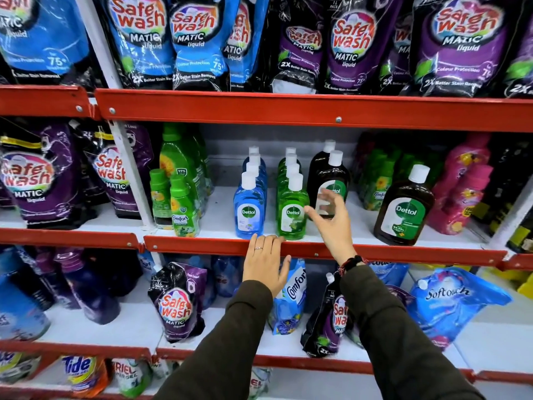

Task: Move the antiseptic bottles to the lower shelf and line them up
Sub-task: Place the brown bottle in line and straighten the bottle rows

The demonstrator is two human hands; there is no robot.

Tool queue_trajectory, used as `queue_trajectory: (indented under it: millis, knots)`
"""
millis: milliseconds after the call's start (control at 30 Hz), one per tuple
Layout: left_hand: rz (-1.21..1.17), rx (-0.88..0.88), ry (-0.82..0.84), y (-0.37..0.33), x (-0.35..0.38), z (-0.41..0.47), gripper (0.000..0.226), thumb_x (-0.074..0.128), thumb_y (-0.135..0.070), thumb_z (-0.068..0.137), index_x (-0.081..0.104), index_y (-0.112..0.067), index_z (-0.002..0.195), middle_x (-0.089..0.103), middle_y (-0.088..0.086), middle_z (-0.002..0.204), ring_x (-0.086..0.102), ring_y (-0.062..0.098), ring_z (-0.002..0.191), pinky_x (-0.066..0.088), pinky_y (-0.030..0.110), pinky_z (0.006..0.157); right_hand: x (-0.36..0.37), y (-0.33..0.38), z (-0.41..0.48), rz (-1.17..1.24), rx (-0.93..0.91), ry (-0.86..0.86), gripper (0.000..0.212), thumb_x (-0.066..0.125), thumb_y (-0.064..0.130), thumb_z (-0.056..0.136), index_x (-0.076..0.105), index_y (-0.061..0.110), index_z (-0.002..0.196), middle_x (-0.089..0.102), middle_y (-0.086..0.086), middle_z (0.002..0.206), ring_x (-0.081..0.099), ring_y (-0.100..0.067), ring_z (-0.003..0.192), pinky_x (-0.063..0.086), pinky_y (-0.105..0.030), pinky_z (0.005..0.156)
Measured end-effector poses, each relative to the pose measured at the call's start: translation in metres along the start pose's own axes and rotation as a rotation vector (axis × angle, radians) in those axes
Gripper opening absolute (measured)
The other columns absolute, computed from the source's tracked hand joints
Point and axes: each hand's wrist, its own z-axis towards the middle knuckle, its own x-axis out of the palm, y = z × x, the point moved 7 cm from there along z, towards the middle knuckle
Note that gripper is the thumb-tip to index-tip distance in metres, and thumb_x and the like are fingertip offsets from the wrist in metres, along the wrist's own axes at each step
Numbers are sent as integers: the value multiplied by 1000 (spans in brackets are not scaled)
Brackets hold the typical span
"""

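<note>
On the middle shelf stand antiseptic bottles in rows running back: a blue row [249,210], a green row [292,212] and a short brown row [331,174]. One larger brown bottle [403,209] stands alone to the right. My right hand [331,220] is open with fingers spread, just in front of the front brown bottle and beside the green one, not gripping either. My left hand [266,265] lies flat with fingers apart on the red shelf edge [389,252], below the blue and green rows, holding nothing. The lower shelf [124,324] sits underneath.
Green softener bottles [180,197] stand left of the blue row and pink bottles [464,192] at the right. The lower shelf carries detergent pouches: purple [177,301], blue [290,295] and a blue one at the right [452,301]. Large pouches fill the top shelf [349,44].
</note>
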Motion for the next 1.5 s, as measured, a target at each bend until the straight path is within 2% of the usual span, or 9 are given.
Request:
queue_trajectory:
  millis: [133, 233, 400, 533, 700, 967, 1133, 1267, 1500]
  knots:
    - [4, -1, -14, 0, 3, 0, 43, 44, -41, 94, 55, -15, 126, 62, 6, 119, 55, 27, 114, 31, 48, 117, -55, 18, -2, -178, -144, -354, 60, 83, 38, 81, 57, 22, 133, 54, -3, 134, 51, -23, 129, 42, -43, 111]
    - [18, -5, -25, 0, 4, -1, 44, 45, -41, 93, 55, -15, 126, 62, 6, 118, 55, 28, 113, 31, 49, 117, -96, 18, -4, -285, -74, -575, 76, 84, 45, 76, 52, 21, 141, 45, -9, 146, 42, -29, 135, 31, -40, 107]
    - [32, -18, -36, -2, 6, -1, 44, 45, -41, 93, 55, -14, 126, 62, 7, 118, 56, 29, 114, 29, 49, 117, -147, 3, -2, -349, 82, -768, 103, 84, 45, 73, 34, 14, 157, 31, -7, 167, 33, -32, 153, 26, -55, 117]
    - [30, -20, -45, -1, 7, -1, 44, 45, -41, 92, 54, -14, 125, 62, 7, 117, 56, 30, 113, 27, 48, 118, -163, -19, 9, -241, 206, -644, 102, 87, 43, 75, 34, 13, 157, 41, -10, 162, 39, -30, 150, 25, -54, 121]
    - [23, -18, -47, 0, 7, -1, 43, 45, -41, 93, 55, -13, 125, 63, 8, 118, 56, 30, 113, 26, 48, 118, -181, -30, 11, -73, 194, -594, 80, 91, 32, 73, 56, 10, 141, 65, -11, 139, 61, -26, 131, 48, -41, 114]
    - [25, -21, -32, -1, 8, -1, 44, 43, -41, 93, 55, -13, 125, 62, 8, 119, 55, 29, 115, 26, 48, 118, -193, -55, 24, 36, 202, -491, 109, 94, 67, 43, 63, 11, 131, 71, -10, 132, 67, -23, 126, 54, -46, 110]
    - [12, -17, -63, -1, 7, -2, 44, 44, -41, 93, 56, -12, 124, 63, 8, 119, 56, 29, 114, 27, 48, 118, -156, -33, 25, 74, 189, -290, 85, 98, 40, 60, 64, 9, 132, 70, -12, 135, 63, -27, 133, 52, -48, 113]
    - [-5, -20, -60, 0, 7, -2, 45, 43, -41, 93, 57, -12, 125, 63, 9, 121, 56, 29, 116, 29, 50, 118, -116, -13, 26, 83, 165, -117, 66, 88, 11, 77, 57, 6, 136, 64, -6, 135, 57, -14, 131, 46, -28, 109]
    - [-2, -14, -68, 0, 5, -2, 44, 43, -41, 93, 56, -14, 126, 63, 7, 122, 55, 28, 118, 29, 49, 119, -77, -9, 37, 51, 169, 20, 60, 91, 12, 73, 63, 11, 126, 73, -9, 127, 68, -23, 124, 54, -40, 109]
